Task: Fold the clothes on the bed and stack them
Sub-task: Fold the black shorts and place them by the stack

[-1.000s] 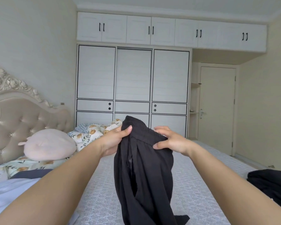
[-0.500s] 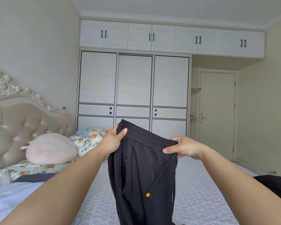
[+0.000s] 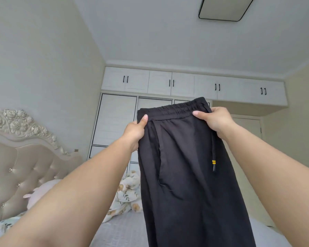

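Both hands are up at chest height w/ the black trousers (image 3: pixel 185 166) stretched between them, well above the bed (image 3: pixel 121 230). Your left hand (image 3: pixel 135 131) pinches the waistband's left corner, thumb on the front, fingers behind the cloth. Your right hand (image 3: pixel 215 120) grips the right end of the elastic band, thumb flat along its lower edge, fingers wrapped over the top. The waistband runs slightly uphill to the right and looks taut. The left side seam hangs straight down past your left forearm; a pocket opening curves just inside it. A drawstring (image 3: pixel 213 157) w/ a yellow-banded tip dangles under the right hand, against the fabric. The legs drop out of view at the bottom edge, so you can't tell whether the hems touch the mattress. Left of the garment: floral bedding (image 3: pixel 127 195), a pink cushion (image 3: pixel 41 193) and the tufted headboard (image 3: pixel 25 157). Behind it, white wardrobe doors (image 3: pixel 114 120). Bare grey bedspread shows between your forearms, below the cloth.
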